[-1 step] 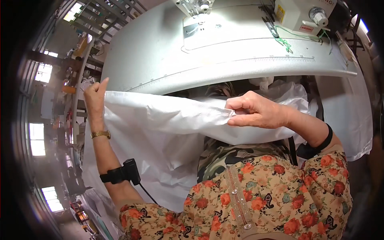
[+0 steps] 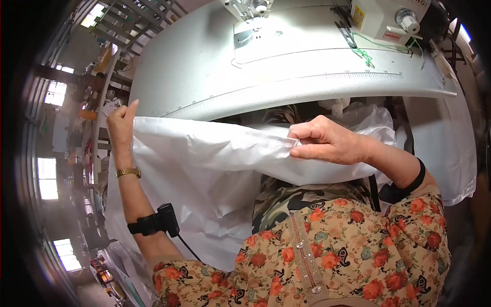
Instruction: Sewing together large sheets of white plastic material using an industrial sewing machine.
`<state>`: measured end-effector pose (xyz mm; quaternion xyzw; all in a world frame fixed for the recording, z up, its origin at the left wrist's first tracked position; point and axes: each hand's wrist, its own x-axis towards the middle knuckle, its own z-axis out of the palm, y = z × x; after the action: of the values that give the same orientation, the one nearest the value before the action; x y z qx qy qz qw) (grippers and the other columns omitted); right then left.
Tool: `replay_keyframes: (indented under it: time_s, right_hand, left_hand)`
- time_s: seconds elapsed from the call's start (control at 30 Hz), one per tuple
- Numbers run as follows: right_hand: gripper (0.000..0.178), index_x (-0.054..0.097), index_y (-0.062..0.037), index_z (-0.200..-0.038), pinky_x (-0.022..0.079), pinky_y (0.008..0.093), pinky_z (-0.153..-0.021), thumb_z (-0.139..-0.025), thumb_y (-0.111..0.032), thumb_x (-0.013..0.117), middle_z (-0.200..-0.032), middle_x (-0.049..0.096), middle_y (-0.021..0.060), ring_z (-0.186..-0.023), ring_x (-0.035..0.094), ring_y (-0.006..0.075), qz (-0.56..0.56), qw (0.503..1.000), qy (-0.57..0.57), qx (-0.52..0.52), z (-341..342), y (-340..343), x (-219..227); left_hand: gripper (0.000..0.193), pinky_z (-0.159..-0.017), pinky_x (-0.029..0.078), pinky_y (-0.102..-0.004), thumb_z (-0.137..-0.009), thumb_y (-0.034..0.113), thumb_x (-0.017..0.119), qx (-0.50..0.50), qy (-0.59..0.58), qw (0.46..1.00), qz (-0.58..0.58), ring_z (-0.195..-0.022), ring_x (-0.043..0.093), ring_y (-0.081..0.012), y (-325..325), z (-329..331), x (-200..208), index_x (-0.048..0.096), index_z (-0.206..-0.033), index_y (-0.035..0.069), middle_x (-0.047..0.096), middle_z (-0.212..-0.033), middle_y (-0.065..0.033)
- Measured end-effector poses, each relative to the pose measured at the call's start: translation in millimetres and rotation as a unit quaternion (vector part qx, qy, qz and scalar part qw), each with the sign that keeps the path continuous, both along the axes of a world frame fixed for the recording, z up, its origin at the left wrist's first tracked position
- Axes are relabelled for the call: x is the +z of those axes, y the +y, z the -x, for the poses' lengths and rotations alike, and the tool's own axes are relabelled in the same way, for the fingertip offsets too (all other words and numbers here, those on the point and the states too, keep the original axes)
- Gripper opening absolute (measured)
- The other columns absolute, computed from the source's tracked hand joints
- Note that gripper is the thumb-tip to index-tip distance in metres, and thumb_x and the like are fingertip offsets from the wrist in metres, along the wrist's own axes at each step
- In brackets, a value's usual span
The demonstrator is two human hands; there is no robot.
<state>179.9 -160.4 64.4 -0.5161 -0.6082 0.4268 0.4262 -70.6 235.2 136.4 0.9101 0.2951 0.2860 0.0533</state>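
A large sheet of thin white fabric (image 2: 225, 146) stretches across in front of me, just below the table's front edge, and hangs down over my lap. At its left end my left hand (image 2: 121, 123) is closed round the upper edge, thumb pointing up. My right hand (image 2: 330, 140) pinches the same edge between thumb and fingers, right of the middle. Between the two hands the edge runs fairly taut, with soft wrinkles under it. More of the cloth lies bunched beyond my right hand.
A sewing machine table (image 2: 179, 77) with a ruler along its front edge spans the top. The needle area (image 2: 253, 36) is at its middle. Thread snips (image 2: 345, 33) and green thread (image 2: 364, 56) lie beside the machine head (image 2: 391, 23). White cloth (image 2: 450, 153) hangs at the right.
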Motion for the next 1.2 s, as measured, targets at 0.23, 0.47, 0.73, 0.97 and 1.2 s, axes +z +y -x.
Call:
replay_keyframes:
  time_s: [0.23, 0.47, 0.73, 0.97, 1.2]
  right_hand:
    - [0.029, 0.055, 0.0008, -0.083, 0.040, 0.0360, -0.060, -0.096, -0.025, 0.053, -0.066, 0.049, 0.0130, -0.061, 0.047, 0.0213, -0.032, 0.997, -0.026, -0.058, 0, 4, -19]
    - [0.025, 0.048, -0.0027, -0.078, 0.044, 0.0433, -0.062, -0.093, -0.022, 0.053, -0.067, 0.052, 0.0156, -0.065, 0.056, 0.0350, -0.066, 0.982, -0.161, -0.078, -1, -5, -24]
    - [0.020, 0.050, -0.0038, -0.080, 0.045, 0.0429, -0.063, -0.092, -0.020, 0.053, -0.068, 0.051, 0.0161, -0.067, 0.057, 0.0344, -0.063, 0.962, -0.251, -0.089, -20, -31, -31]
    - [0.025, 0.050, -0.0030, -0.081, 0.045, 0.0420, -0.065, -0.094, -0.024, 0.053, -0.070, 0.052, 0.0158, -0.069, 0.057, 0.0351, -0.008, 0.961, -0.248, -0.121, -43, -59, -25]
    - [0.024, 0.053, 0.0000, -0.081, 0.043, 0.0376, -0.064, -0.091, -0.021, 0.056, -0.070, 0.051, 0.0179, -0.064, 0.051, 0.0315, 0.057, 0.973, -0.175, -0.138, -60, -82, -28]
  left_hand:
    - [0.049, -0.050, 0.023, -0.0317, -0.093, 0.021, 0.068, 0.014, -0.020, 1.000, 0.010, -0.060, 0.025, -0.0082, 2, 7, 10, 0.033, -0.065, 0.001, 0.022, -0.066, -0.0003]
    - [0.048, -0.050, 0.022, -0.0284, -0.092, 0.018, 0.069, 0.011, -0.027, 1.000, -0.002, -0.060, 0.027, -0.0065, 10, 11, 13, 0.033, -0.063, 0.005, 0.029, -0.064, 0.0075]
    - [0.047, -0.051, 0.022, -0.0300, -0.092, 0.018, 0.069, 0.042, -0.024, 0.999, -0.013, -0.060, 0.026, -0.0069, 26, 39, 18, 0.034, -0.065, 0.000, 0.031, -0.063, 0.0085]
    - [0.052, -0.051, 0.027, -0.0337, -0.094, 0.026, 0.067, 0.104, -0.006, 0.993, -0.063, -0.061, 0.027, -0.0103, 70, 92, 20, 0.033, -0.067, -0.003, 0.025, -0.062, -0.0033]
    - [0.052, -0.053, 0.031, -0.0328, -0.091, 0.038, 0.068, 0.226, 0.073, 0.966, -0.098, -0.059, 0.032, -0.0114, 71, 110, 24, 0.050, -0.066, -0.005, 0.036, -0.060, -0.0034]
